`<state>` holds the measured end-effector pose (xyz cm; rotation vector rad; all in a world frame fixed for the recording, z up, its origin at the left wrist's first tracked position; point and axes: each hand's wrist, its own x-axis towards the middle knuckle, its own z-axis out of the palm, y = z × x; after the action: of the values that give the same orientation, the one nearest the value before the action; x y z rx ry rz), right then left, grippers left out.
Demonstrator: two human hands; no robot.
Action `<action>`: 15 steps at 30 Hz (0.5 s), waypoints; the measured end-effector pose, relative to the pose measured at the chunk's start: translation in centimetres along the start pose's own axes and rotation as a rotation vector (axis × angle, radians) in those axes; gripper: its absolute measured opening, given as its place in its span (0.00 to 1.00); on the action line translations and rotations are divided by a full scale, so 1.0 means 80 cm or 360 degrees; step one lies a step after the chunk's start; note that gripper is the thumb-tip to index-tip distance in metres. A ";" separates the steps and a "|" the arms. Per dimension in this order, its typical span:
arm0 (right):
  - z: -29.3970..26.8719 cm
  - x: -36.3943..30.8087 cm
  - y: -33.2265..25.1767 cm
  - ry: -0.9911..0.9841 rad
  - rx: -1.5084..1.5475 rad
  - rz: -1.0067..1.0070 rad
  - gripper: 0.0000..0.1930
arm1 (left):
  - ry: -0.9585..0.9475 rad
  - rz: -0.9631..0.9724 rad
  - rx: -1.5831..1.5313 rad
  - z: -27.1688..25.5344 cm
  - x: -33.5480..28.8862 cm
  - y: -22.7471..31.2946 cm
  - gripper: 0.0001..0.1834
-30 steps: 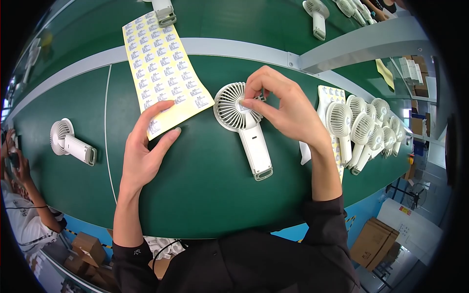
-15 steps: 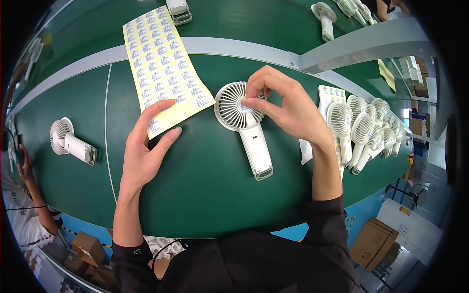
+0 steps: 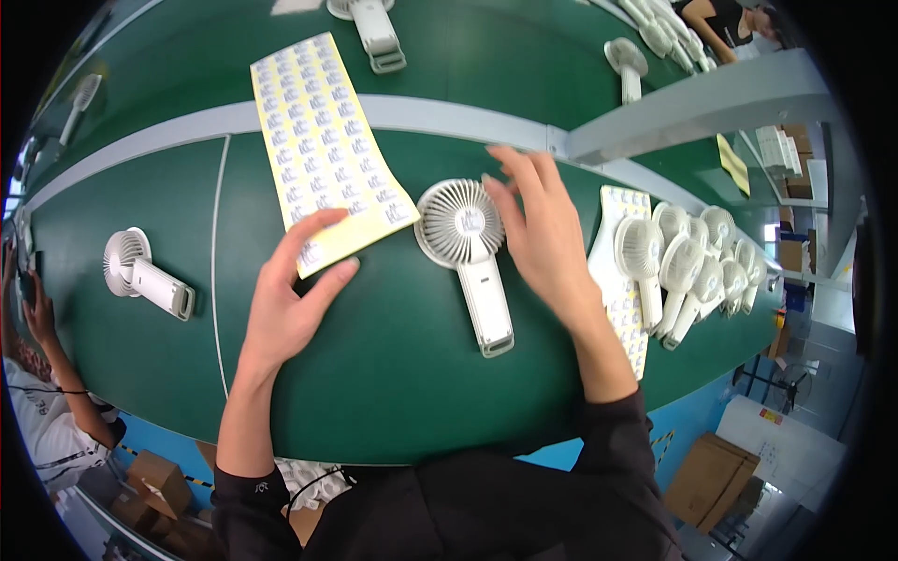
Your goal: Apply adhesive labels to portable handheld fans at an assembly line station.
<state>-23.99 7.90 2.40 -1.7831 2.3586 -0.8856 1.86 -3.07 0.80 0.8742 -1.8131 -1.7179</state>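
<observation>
A white handheld fan lies on the green table in front of me, its round grille away from me and its handle toward me. On the hub of the grille sits a small printed label. My right hand is just right of the grille, thumb and fingers apart, with nothing visible in them. To the left of the fan, my left hand holds the near end of a yellow sheet of stickers. Its index finger lies over the sheet and the thumb is beside the near edge; the other fingers are hidden.
Several white fans crowd together on the right, beside and partly over another sticker sheet. Single fans lie at left and beyond the grey rail. A grey post rises at far right. Other people work at left and far right.
My right hand has come off the fan's hub and moved right, its fingers spreading. The label on the hub now shows uncovered. My left hand stays at the sheet; the whole view has shifted slightly.
</observation>
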 end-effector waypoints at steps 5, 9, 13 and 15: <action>-0.022 -0.036 -0.052 -0.0620 -0.0189 0.0230 0.46 | 0.0004 0.0080 0.0064 0.001 -0.001 -0.005 0.26; -0.012 0.025 -0.014 -0.0459 0.0302 0.0250 0.43 | 0.0063 0.0124 0.0052 -0.003 -0.006 -0.008 0.25; 0.010 0.143 0.061 0.0280 0.0041 0.0303 0.35 | 0.0013 0.0087 -0.0061 0.000 -0.003 -0.006 0.24; 0.026 0.186 0.081 0.0461 0.0008 0.0241 0.32 | -0.0001 0.0104 -0.0035 0.001 -0.002 -0.005 0.24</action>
<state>-33.80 -5.23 1.92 -1.5386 2.6149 -1.1963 1.91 -2.89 0.44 0.7968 -1.7997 -1.6944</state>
